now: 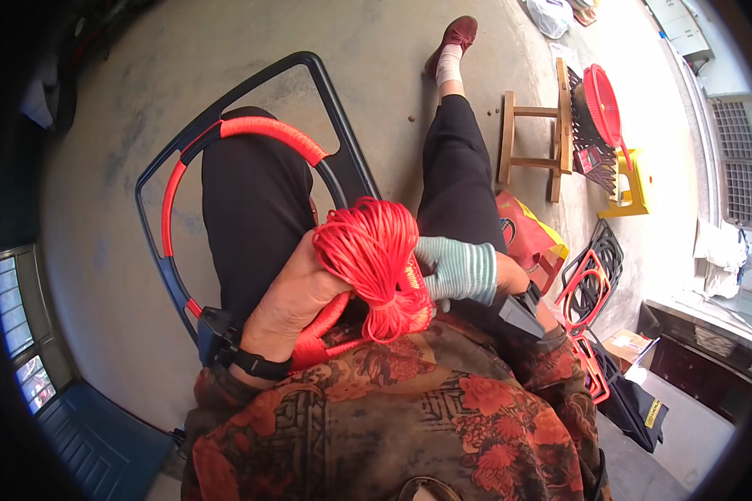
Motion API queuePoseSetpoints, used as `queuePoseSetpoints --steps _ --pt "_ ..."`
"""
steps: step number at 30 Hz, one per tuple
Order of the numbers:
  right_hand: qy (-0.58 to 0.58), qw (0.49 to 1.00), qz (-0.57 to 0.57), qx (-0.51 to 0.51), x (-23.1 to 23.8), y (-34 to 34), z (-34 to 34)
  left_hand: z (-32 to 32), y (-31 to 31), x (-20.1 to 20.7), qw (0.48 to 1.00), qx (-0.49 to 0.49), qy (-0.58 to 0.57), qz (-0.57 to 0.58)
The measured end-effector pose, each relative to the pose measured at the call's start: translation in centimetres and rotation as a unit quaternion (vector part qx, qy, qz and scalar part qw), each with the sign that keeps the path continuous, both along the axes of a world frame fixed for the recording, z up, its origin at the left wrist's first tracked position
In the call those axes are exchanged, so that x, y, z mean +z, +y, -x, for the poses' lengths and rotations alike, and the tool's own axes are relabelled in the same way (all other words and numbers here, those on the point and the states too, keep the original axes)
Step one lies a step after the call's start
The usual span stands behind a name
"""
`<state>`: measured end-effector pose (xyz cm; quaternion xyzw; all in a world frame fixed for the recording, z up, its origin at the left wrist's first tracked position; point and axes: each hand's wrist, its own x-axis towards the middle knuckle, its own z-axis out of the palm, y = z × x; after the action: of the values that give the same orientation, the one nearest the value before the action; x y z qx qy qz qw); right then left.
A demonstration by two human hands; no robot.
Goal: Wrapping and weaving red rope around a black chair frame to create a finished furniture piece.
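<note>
Left hand and right hand close together

Your left hand is bare and curled closed, its fingers largely hidden. Your right hand, in a striped pale-green glove, faces it, fingertips out of sight. Black straps circle both wrists. Your left knee is bent; your right leg stretches forward.

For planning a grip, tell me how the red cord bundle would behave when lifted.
The red cord bundle would probably flop, its many thin strands looping loosely. It may feel slippery, since the strands shine. The cinched waist should likely keep it together.
</note>
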<state>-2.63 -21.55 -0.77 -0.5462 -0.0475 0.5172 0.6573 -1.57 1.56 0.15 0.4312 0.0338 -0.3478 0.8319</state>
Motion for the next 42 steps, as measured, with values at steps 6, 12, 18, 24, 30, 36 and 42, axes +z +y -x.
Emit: queuePoseSetpoints --steps 6,12,18,24,30,36,42 --pt "0.013 0.992 -0.123 0.0 -5.0 0.8 2.7 -0.4 0.3 -0.7 0.996 -0.01 -0.077 -0.042" --pt "-0.021 0.981 -0.18 -0.07 -7.8 1.6 3.8 -0.1 1.1 -1.8 0.998 0.023 0.039 0.05" --pt "0.066 0.976 -0.198 -0.069 -9.0 1.1 4.3 -0.9 0.8 2.1 0.992 -0.097 -0.051 0.059" --pt "0.038 0.978 -0.198 -0.051 -7.5 2.1 3.6 -0.8 0.8 -0.5 0.984 -0.105 -0.121 -0.076" --pt "0.026 0.969 -0.13 -0.208 -4.8 0.0 2.3 -0.8 0.5 0.6 0.989 -0.136 -0.053 -0.031" --pt "-0.028 0.875 -0.099 -0.473 -3.0 1.2 2.5 -1.0 0.3 0.7 0.973 -0.173 -0.108 -0.105" --pt "0.035 0.706 -0.244 -0.664 -3.6 -1.2 1.0 -1.2 0.4 0.7 0.98 -0.162 -0.077 -0.083"
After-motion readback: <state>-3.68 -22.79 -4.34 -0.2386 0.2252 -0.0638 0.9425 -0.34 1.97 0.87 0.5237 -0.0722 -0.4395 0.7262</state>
